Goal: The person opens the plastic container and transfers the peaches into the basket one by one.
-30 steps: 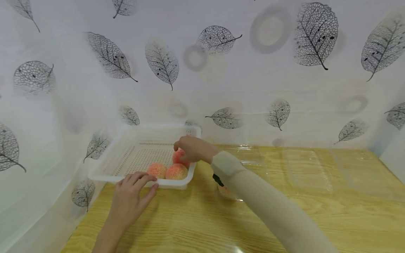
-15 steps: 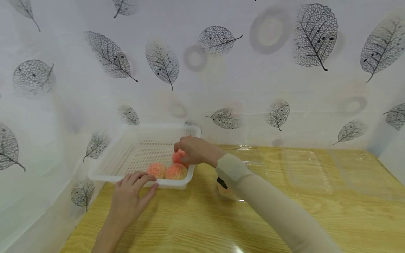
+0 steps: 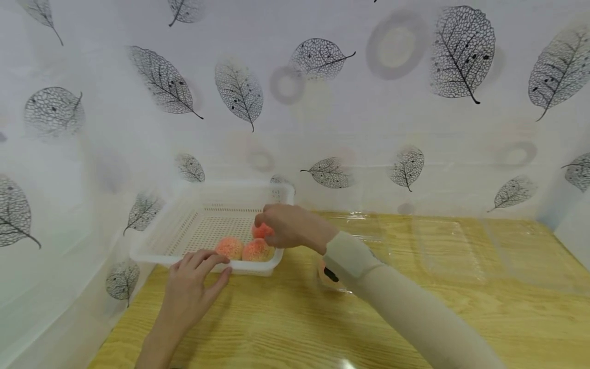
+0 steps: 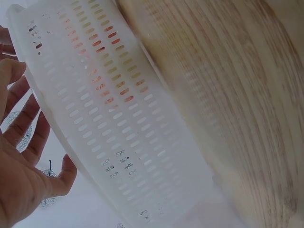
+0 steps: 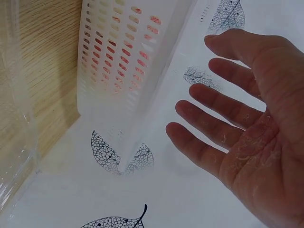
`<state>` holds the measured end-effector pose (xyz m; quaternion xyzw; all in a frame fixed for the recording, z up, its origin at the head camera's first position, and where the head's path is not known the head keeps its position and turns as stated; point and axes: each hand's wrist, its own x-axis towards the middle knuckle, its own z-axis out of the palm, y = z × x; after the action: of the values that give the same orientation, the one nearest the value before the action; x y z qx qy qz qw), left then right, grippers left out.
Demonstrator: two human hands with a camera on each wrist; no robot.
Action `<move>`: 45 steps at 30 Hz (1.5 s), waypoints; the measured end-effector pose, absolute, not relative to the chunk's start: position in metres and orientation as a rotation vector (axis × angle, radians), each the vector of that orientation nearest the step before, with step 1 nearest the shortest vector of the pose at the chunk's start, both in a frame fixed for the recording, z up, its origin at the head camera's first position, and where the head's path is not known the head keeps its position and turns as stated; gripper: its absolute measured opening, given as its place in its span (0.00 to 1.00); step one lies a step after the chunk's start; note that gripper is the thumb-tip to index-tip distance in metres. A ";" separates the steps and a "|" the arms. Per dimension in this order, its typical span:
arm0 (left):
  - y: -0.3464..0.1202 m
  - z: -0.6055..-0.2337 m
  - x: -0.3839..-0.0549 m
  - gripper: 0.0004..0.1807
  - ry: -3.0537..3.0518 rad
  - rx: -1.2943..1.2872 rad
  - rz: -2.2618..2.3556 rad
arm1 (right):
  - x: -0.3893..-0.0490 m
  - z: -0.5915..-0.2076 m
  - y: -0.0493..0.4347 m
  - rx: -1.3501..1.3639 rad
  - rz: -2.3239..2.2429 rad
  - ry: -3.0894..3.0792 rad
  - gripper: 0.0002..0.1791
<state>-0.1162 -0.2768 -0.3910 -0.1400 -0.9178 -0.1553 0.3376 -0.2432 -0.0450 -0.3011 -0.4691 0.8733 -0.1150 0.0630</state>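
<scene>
A white plastic basket [image 3: 156, 253] with slotted walls holds several pink-and-yellow peaches in its near right corner. My left hand [image 3: 191, 292] holds the basket's near rim, fingers over the edge and thumb [image 4: 14, 71] outside. My right hand [image 3: 292, 225] is over the basket's right side, just above a redder peach [image 3: 260, 230]. In the right wrist view, that hand [image 5: 256, 123] has loosely spread fingers and nothing in its palm. Two speckled peaches, a left one [image 3: 229, 248] and a right one [image 3: 258, 250], sit along the near wall.
Beneath my right forearm, partly hidden, a peach [image 3: 326, 274] sits in what looks like a clear plastic tray. Other clear trays [image 3: 451, 248] lie to the right on the wood-grain table [image 3: 276, 318]. A leaf-printed white sheet [image 3: 350, 118] hangs behind the basket.
My right forearm has shifted slightly right and the hand has drawn back a little over the redder peach. The left hand and basket hold their place.
</scene>
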 end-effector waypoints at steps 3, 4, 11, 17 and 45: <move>-0.277 -0.391 -0.117 0.11 -2.383 -0.371 -0.401 | -0.240 -0.301 -0.041 -1.463 -0.341 2.662 0.17; -0.277 -0.391 -0.117 0.11 -2.382 -0.372 -0.403 | -0.238 -0.301 -0.039 -1.473 -0.340 2.672 0.17; -0.277 -0.392 -0.118 0.10 -2.373 -0.377 -0.396 | -0.233 -0.304 -0.029 -1.525 -0.361 2.711 0.15; -0.276 -0.392 -0.118 0.11 -2.360 -0.387 -0.397 | -0.227 -0.305 -0.020 -1.530 -0.360 2.708 0.13; -0.275 -0.393 -0.117 0.11 -2.346 -0.384 -0.398 | -0.204 -0.318 0.009 -1.498 -0.303 2.787 0.18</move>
<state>-0.1168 -0.2753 -0.3929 -0.1490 -0.9090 -0.1541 0.3575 -0.2040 0.0086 -0.3180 -0.4711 0.8767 -0.0952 -0.0184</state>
